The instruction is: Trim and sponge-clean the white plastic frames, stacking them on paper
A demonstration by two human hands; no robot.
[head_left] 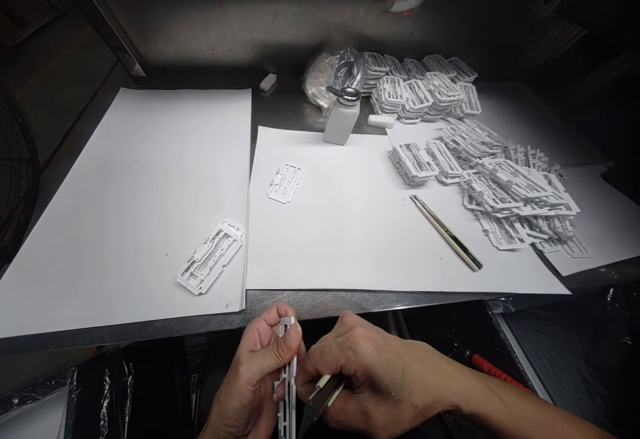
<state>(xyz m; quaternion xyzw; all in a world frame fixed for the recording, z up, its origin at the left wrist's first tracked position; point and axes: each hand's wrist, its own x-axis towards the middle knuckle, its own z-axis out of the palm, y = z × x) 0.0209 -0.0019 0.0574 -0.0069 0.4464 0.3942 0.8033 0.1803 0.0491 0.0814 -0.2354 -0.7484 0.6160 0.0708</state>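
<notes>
Trimming a white plastic frame [287,379] pinched edge-on in left hand [255,376], right hand [365,376] closed on a craft knife [323,396] touching its side; next, probably a steady, shallow cut.

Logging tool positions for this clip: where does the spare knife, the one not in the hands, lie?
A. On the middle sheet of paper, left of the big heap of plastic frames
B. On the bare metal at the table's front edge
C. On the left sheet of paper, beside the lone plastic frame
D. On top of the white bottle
A: the spare knife lies slantwise on the middle sheet of paper, just left of the heap of plastic frames.
</notes>
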